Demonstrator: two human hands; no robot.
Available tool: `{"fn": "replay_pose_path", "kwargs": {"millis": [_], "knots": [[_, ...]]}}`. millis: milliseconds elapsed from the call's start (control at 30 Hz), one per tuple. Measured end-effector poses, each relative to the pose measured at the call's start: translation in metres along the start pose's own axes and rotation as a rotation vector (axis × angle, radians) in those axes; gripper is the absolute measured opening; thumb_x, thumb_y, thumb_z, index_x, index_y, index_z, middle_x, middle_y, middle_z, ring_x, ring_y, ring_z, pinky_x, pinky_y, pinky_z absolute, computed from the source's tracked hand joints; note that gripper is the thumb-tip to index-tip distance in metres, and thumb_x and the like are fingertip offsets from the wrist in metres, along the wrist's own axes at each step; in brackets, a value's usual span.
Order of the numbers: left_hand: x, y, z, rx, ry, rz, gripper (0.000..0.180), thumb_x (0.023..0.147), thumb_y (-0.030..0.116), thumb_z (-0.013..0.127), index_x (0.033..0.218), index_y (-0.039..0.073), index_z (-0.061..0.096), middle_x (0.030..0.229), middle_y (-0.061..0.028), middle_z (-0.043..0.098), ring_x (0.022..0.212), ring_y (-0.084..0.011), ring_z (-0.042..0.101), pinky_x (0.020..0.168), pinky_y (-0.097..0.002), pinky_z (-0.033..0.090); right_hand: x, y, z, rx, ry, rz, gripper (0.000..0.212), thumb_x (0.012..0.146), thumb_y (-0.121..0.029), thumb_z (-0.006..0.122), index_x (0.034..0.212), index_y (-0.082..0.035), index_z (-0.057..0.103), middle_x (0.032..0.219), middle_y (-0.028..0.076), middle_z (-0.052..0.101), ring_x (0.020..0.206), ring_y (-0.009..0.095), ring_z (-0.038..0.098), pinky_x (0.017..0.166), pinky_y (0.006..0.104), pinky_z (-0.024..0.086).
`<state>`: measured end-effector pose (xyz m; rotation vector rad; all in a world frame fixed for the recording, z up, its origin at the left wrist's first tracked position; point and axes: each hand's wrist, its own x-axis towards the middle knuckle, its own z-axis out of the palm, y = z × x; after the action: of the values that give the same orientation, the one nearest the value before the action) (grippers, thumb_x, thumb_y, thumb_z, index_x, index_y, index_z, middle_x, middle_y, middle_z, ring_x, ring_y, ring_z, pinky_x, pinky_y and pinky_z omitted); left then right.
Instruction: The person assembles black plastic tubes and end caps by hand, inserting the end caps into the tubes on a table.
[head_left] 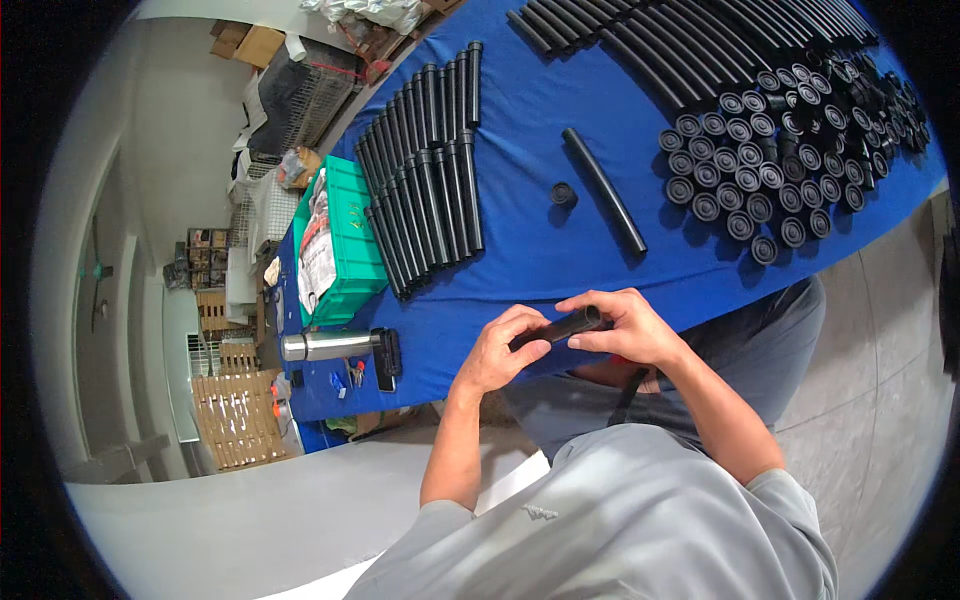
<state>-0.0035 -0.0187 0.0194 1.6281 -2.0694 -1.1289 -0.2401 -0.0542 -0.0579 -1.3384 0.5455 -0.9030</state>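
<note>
Just off the table's near edge, a short length of black tube [562,325] is held slanting between my two hands. My left hand [500,347] wraps its fingers and thumb around the lower left part. At the upper right end, where the round opening shows, my right hand [632,326] pinches with thumb and fingers. Farther out on the blue cloth lies a single loose black tube [605,190], touched by neither hand. Beside it, to the left, sits one small black cap [563,195]. The tube's left end is hidden by my left fingers.
Two rows of capped black tubes [425,175] lie at left beside a green crate [355,240] with paper on it. A steel flask [335,346] and a phone [385,362] are nearer. Many black caps [745,180] crowd the right, below long tubes [680,50].
</note>
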Motion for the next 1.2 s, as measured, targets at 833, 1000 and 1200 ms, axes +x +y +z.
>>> {"fn": "replay_pose_path", "kwargs": {"millis": [833,1000,1200], "knots": [[0.005,0.006,0.003,0.013,0.066,0.089,0.032,0.074,0.006,0.081,0.102,-0.003,0.069,0.097,-0.0111,0.065,0.095,-0.0217,0.064,0.084,-0.0332,0.051,0.0,0.0,-0.001,0.041,-0.057,-0.13,0.042,0.076,-0.008,0.076,0.118,-0.005,0.069,0.108,0.013,0.073,0.096,0.022,0.07,0.085,0.0339,0.053],[0.008,0.001,0.003,-0.004,0.069,0.116,0.036,0.08,0.015,0.078,0.111,-0.001,0.068,0.099,-0.0113,0.065,0.096,-0.0242,0.063,0.085,-0.0342,0.051,-0.002,-0.003,-0.001,0.108,-0.056,-0.053,0.043,0.079,-0.004,0.075,0.121,-0.003,0.068,0.108,0.01,0.074,0.097,0.017,0.069,0.087,0.0314,0.053],[-0.016,0.0,0.019,-0.405,0.327,0.17,0.035,0.087,0.03,0.076,0.097,-0.001,0.064,0.088,-0.0117,0.066,0.083,-0.0198,0.062,0.079,-0.0311,0.049,-0.002,0.006,0.001,0.092,-0.022,-0.026,0.044,0.079,-0.01,0.078,0.122,-0.008,0.069,0.081,0.003,0.069,0.071,0.008,0.056,0.065,0.0268,0.047]]}}
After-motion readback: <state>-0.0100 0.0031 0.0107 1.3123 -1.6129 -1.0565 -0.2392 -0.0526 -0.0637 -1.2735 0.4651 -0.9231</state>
